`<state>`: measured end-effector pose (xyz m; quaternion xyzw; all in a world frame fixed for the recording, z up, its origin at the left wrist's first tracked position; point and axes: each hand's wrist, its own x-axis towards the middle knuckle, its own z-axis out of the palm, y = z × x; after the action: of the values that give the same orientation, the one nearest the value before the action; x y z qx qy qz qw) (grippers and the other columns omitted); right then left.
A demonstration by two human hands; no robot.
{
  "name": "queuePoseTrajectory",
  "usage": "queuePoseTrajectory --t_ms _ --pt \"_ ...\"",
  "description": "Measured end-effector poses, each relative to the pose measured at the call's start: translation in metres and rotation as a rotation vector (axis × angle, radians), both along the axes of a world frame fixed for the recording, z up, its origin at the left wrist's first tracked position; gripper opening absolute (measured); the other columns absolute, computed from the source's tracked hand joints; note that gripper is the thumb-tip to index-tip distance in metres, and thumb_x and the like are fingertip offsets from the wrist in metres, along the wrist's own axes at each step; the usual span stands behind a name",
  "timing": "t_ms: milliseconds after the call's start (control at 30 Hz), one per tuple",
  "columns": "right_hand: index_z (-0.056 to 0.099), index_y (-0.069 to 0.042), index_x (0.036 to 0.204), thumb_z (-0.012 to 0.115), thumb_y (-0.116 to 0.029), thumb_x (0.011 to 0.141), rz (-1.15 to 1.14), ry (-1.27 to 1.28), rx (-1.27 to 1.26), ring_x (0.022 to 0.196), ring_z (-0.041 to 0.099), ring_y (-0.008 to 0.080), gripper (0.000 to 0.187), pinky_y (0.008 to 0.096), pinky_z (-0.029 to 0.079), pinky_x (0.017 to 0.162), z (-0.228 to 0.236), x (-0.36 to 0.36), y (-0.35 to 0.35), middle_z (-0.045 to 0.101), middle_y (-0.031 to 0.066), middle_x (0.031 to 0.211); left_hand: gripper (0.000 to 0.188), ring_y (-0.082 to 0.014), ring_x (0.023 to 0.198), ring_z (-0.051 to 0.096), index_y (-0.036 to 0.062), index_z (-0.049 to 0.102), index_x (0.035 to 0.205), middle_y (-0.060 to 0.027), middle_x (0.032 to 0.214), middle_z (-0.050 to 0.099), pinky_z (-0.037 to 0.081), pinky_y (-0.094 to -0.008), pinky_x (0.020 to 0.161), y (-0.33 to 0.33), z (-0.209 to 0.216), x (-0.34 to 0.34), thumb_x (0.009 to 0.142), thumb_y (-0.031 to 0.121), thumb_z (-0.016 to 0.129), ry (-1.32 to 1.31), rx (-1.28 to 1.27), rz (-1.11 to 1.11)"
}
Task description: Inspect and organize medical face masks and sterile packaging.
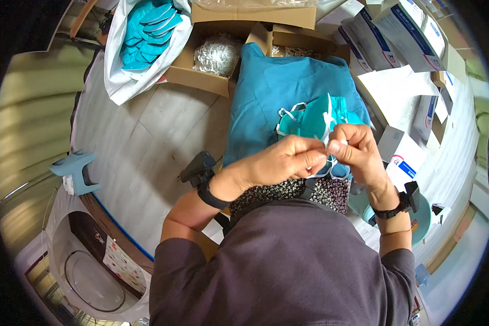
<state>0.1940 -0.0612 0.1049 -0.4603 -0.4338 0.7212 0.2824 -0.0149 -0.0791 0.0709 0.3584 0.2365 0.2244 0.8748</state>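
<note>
My left hand and my right hand meet over my lap, each with thumb and forefinger pinched together. A thin white elastic strap runs down to the fingertips, which partly hide it. Just beyond the fingers lie teal face masks with white straps, one on another. Below the hands, a loop of strap hangs down. The masks rest on a blue cloth spread in front of me. A dark band with a small device is on each wrist.
A white sack of teal mask shells stands far left. Beside it, a cardboard box holds a bundle of white straps. White and blue cartons pile up at right. A blue-grey stool stands left.
</note>
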Motion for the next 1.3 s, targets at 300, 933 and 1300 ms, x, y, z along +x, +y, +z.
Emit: queuePoseTrajectory --t_ms 300,933,1300 --pt "0.037 -0.011 0.058 0.067 0.008 0.078 -0.334 -0.156 0.230 0.055 0.037 0.0055 0.040 0.0243 0.029 0.052 0.008 0.044 -0.011 0.042 -0.0050 0.058 0.030 -0.0009 0.055 0.025 0.0092 0.045 0.081 0.0091 0.068 0.031 0.023 -0.0208 0.048 -0.030 0.009 -0.028 0.107 0.024 0.044 0.013 -0.125 -0.086" --pt "0.043 -0.005 0.062 0.069 0.003 0.079 -0.026 -0.333 0.829 0.052 0.044 0.0122 0.032 0.0286 0.030 0.049 0.020 0.030 -0.001 0.048 0.0023 0.059 0.044 -0.0149 0.049 0.047 -0.0004 0.063 0.078 -0.0066 0.060 0.051 0.039 -0.0273 0.045 -0.009 -0.039 0.032 0.097 0.034 0.043 -0.412 -0.490 0.028" --pt "0.046 -0.004 0.061 0.070 0.002 0.079 -0.115 -0.322 0.862 0.053 0.047 0.0137 0.030 0.0291 0.032 0.050 0.016 0.032 -0.003 0.050 0.0032 0.059 0.037 -0.0023 0.052 0.032 -0.0070 0.060 0.123 0.0016 0.072 0.047 0.026 -0.0172 0.045 0.000 -0.072 0.013 0.103 0.023 0.053 -0.367 -0.472 0.125"
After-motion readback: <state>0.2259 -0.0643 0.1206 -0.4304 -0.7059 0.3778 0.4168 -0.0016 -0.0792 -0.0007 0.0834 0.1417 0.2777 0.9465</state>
